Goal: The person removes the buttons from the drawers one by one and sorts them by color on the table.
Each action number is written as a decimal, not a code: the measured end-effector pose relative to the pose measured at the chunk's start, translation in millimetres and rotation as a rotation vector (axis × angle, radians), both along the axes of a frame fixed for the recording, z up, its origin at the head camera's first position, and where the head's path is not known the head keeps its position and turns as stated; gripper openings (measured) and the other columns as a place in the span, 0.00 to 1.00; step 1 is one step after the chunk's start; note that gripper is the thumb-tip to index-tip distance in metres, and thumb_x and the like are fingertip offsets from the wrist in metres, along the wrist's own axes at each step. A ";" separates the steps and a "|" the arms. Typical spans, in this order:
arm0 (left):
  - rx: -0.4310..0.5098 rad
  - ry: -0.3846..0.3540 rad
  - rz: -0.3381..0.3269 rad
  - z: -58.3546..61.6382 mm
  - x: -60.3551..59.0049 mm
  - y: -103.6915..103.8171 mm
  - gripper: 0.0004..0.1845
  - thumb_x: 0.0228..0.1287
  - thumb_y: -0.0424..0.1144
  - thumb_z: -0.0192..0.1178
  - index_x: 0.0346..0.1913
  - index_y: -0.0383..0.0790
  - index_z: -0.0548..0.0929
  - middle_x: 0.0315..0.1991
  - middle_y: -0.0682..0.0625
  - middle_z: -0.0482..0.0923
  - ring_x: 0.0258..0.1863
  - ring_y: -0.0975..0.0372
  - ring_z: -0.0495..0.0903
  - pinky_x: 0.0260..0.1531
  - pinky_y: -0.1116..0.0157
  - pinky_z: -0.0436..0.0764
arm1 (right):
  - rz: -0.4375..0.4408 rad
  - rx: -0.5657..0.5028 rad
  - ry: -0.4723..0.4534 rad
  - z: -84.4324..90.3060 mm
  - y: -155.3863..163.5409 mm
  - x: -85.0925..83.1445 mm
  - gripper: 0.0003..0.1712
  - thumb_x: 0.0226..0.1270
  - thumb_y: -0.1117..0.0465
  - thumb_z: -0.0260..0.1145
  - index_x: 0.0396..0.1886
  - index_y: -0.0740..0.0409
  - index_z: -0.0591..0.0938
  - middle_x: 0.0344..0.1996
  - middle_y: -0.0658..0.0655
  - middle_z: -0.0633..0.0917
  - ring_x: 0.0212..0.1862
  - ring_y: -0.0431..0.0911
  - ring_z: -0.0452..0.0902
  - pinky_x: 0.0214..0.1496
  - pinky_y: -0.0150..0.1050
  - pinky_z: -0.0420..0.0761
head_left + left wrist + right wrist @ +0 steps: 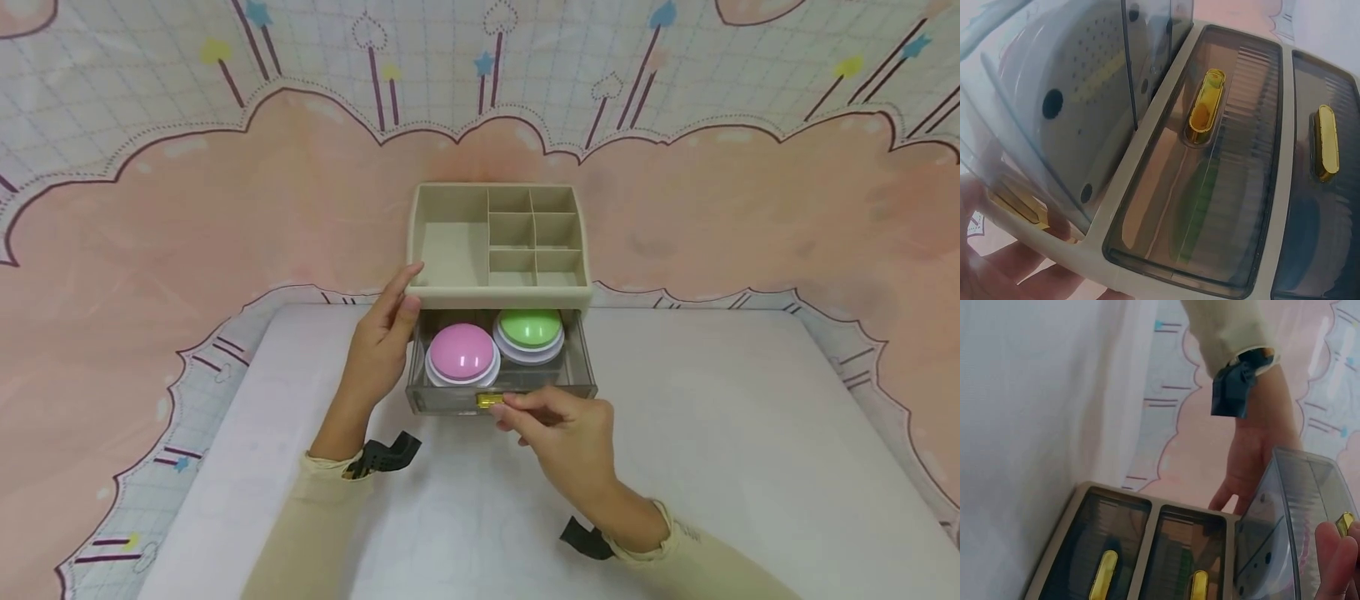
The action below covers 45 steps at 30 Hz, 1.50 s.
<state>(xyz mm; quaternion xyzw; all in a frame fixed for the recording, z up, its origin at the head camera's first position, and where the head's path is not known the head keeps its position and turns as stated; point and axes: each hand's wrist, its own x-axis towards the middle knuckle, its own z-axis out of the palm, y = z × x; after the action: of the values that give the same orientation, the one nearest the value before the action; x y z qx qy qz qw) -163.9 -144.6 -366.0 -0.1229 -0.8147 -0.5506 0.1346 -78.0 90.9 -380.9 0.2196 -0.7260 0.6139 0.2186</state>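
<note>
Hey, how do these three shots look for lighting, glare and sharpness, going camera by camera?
Head view: soft, fairly even light, with white glints on the pink dome and the green dome; left wrist view: the fingers at the lower left look soft; right wrist view: dimmer than the head view, the white tabletop looking grey.

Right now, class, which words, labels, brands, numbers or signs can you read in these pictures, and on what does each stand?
Readable text: none on the organizer, its pulled-out drawer, the gold handle, or the pink-topped and green-topped items.
Too small to read: faint dark marks near the cuff of the right sleeve.
Patterned cloth: drawn stars and lines, no lettering I can make out.
</note>
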 end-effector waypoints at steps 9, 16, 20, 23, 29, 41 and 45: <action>-0.002 -0.010 0.010 0.9 1.0 -0.1 0.24 0.82 0.51 0.48 0.76 0.62 0.67 0.64 0.46 0.73 0.47 0.55 0.73 0.45 0.61 0.73 | -0.001 0.032 0.043 -2.5 -0.6 7.1 0.06 0.52 0.74 0.79 0.31 0.66 0.91 0.27 0.61 0.91 0.23 0.42 0.88 0.21 0.30 0.81; 0.018 0.001 0.003 0.1 0.5 1.2 0.23 0.82 0.49 0.48 0.75 0.61 0.69 0.70 0.49 0.70 0.54 0.57 0.75 0.53 0.58 0.76 | 0.009 0.056 0.053 -3.2 2.0 8.3 0.06 0.54 0.74 0.79 0.31 0.64 0.91 0.27 0.60 0.91 0.23 0.42 0.87 0.20 0.29 0.80; 0.014 0.007 -0.002 -0.9 0.5 1.6 0.23 0.82 0.50 0.48 0.75 0.62 0.69 0.78 0.54 0.62 0.72 0.58 0.68 0.70 0.50 0.70 | 0.032 0.094 0.023 -1.7 6.4 9.0 0.07 0.54 0.73 0.79 0.32 0.62 0.91 0.28 0.58 0.91 0.24 0.40 0.87 0.21 0.29 0.80; 0.009 0.008 -0.003 -1.8 0.3 1.0 0.23 0.82 0.50 0.48 0.75 0.63 0.68 0.78 0.55 0.61 0.75 0.57 0.66 0.71 0.49 0.69 | 0.065 0.140 -0.008 2.9 11.0 10.2 0.07 0.56 0.71 0.79 0.35 0.61 0.91 0.29 0.56 0.91 0.24 0.38 0.87 0.22 0.29 0.81; 0.011 0.013 0.000 -2.4 -0.8 -0.3 0.23 0.82 0.49 0.48 0.75 0.62 0.69 0.77 0.54 0.64 0.73 0.57 0.68 0.71 0.49 0.70 | 0.089 0.269 -0.070 30.6 22.4 15.6 0.08 0.60 0.64 0.78 0.40 0.55 0.92 0.23 0.48 0.89 0.16 0.31 0.79 0.17 0.26 0.74; 0.007 0.013 -0.001 -0.8 2.5 0.7 0.23 0.82 0.50 0.48 0.75 0.62 0.69 0.78 0.54 0.63 0.75 0.56 0.67 0.71 0.49 0.69 | -0.054 0.469 0.130 75.2 6.3 -18.0 0.18 0.56 0.58 0.82 0.47 0.53 0.91 0.27 0.47 0.89 0.24 0.35 0.77 0.25 0.30 0.78; 0.000 0.021 0.004 -1.0 1.0 0.3 0.23 0.82 0.51 0.48 0.75 0.62 0.69 0.78 0.53 0.63 0.74 0.55 0.69 0.71 0.48 0.70 | -0.038 0.649 0.025 80.1 -7.5 -37.1 0.22 0.59 0.51 0.80 0.53 0.50 0.89 0.37 0.48 0.89 0.27 0.37 0.78 0.29 0.33 0.78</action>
<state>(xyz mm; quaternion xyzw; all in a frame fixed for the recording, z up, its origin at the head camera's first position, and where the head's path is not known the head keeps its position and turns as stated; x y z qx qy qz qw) -162.8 -144.3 -367.0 -0.1271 -0.8135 -0.5488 0.1444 -115.0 83.3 -300.8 0.2717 -0.8852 0.3433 0.1574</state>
